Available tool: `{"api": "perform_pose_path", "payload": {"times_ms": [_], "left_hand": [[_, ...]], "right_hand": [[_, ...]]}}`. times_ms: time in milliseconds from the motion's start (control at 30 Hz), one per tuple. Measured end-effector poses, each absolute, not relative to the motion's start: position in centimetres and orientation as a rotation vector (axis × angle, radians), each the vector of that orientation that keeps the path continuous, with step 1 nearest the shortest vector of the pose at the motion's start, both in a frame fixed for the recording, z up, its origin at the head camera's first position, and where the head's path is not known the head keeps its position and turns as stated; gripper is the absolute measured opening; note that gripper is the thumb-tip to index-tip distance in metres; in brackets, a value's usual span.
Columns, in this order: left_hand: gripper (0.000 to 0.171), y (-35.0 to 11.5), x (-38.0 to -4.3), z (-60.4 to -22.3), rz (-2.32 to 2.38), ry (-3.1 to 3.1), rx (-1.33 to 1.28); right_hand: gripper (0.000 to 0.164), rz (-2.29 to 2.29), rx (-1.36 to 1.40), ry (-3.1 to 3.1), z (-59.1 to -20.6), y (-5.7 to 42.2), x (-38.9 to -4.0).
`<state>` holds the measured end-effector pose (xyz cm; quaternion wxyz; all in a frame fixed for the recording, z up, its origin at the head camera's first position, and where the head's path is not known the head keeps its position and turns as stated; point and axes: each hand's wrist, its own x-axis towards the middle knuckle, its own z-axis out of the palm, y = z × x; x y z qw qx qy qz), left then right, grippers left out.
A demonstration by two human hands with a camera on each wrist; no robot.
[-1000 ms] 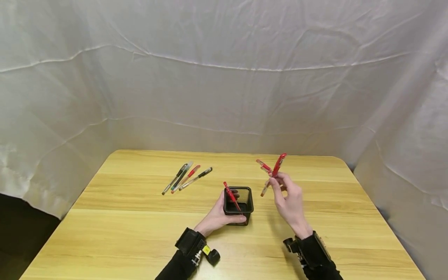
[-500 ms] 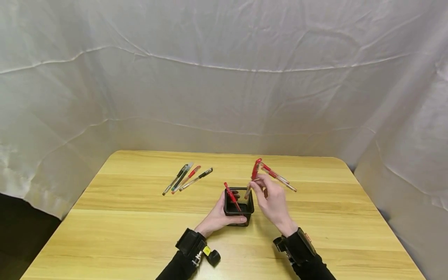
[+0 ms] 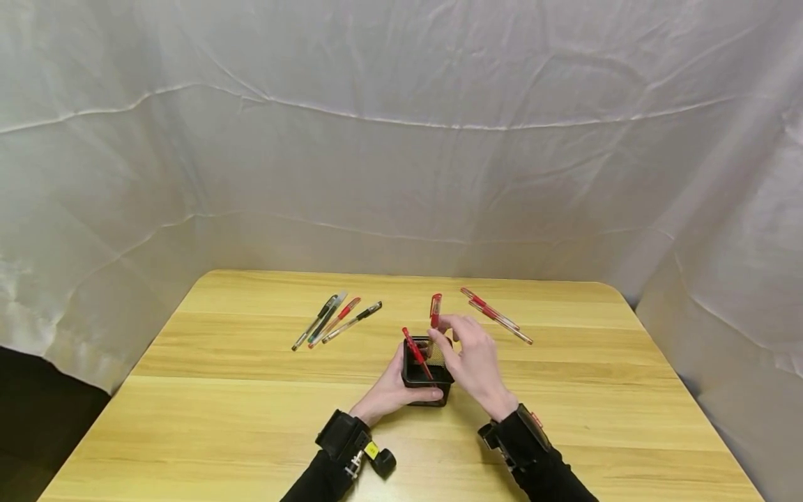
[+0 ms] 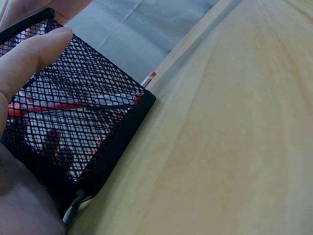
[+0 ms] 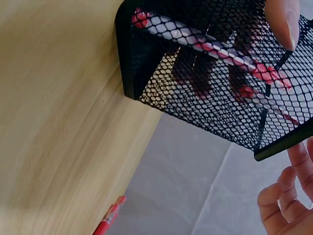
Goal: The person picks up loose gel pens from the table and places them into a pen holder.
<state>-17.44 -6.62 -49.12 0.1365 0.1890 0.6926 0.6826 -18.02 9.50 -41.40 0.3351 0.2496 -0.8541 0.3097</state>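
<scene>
My left hand (image 3: 390, 390) grips a black mesh pen holder (image 3: 429, 396), its thumb across the near wall. One red pen (image 3: 414, 346) leans inside it, its cap above the rim. My right hand (image 3: 472, 355) pinches a second red-capped pen (image 3: 436, 307) over the holder's far side, cap up and lower end inside the opening. In the right wrist view both pens show through the mesh wall (image 5: 205, 112). The left thumb (image 4: 39, 51) lies along the mesh in the left wrist view.
Two red pens (image 3: 498, 319) lie on the wooden table (image 3: 251, 432) to the right. On the left lies a loose group of several pens, including a black-capped pen (image 3: 353, 322) and a red-capped pen (image 3: 335, 322). A pale curtain (image 3: 401, 174) surrounds the table.
My right hand has moved left from beside the two red pens to the holder, carrying the red-capped pen and lowering its end inside. The left hand and holder have stayed put.
</scene>
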Motion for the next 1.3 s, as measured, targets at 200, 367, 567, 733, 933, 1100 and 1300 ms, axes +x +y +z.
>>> {"api": "perform_pose_path", "payload": {"times_ms": [200,367,567,733,933,1100,1300], "left_hand": [[0.086,-6.7,-17.6,-49.1,1.989,1.987,0.583],[0.086,-6.6,-17.4,-48.9,1.982,1.989,0.549],[0.086,-6.7,-17.3,-48.8,1.997,1.979,0.524],[0.081,-6.7,-17.3,-48.8,2.002,1.97,0.519],[0.088,-6.7,-17.2,-48.9,1.988,1.965,0.519],[0.089,-6.8,-17.2,-48.9,1.979,1.976,0.506],[0.089,-6.7,-17.3,-48.8,1.974,1.958,0.512]], "right_hand": [[0.013,0.84,0.704,-2.311,-42.4,9.6,-18.5],[0.019,0.882,0.74,-2.161,-45.5,11.5,-20.6],[0.01,0.951,0.598,-2.101,-48.5,14.8,-23.3],[0.018,1.11,0.321,-2.449,-44.0,16.3,-21.6],[0.023,1.076,0.164,-2.681,-43.8,18.9,-22.5],[0.041,1.123,0.173,-2.993,-43.9,19.3,-22.9],[0.051,1.117,0.111,-3.134,-44.3,19.2,-23.2]]}}
